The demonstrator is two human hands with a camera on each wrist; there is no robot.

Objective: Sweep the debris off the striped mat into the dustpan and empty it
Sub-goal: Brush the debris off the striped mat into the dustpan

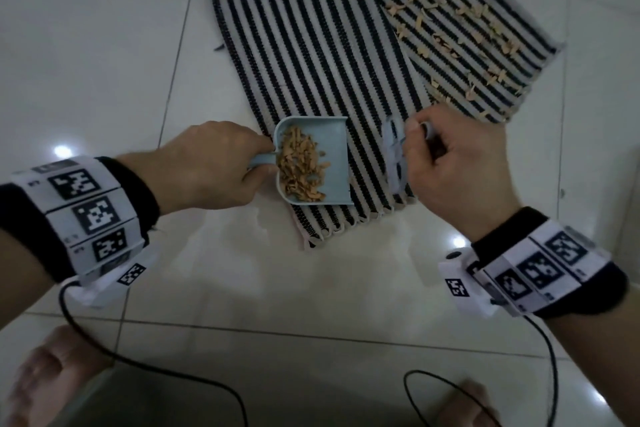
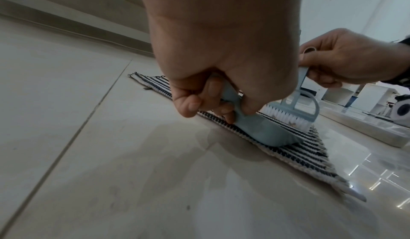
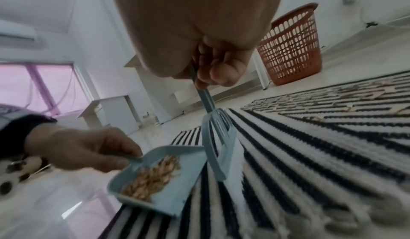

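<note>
Down on the black-and-white striped woven mat [image 1: 322,55] rests a pale blue plastic dustpan [image 1: 332,156] heaped with tan debris [image 1: 301,170]; the left hand [image 1: 211,163] grips its handle. Just beside it, the right hand [image 1: 457,163] clasps a matching white-bristled brush [image 2: 286,118]. More shavings [image 1: 460,28] litter a second mat [image 1: 512,55] beyond.
</note>
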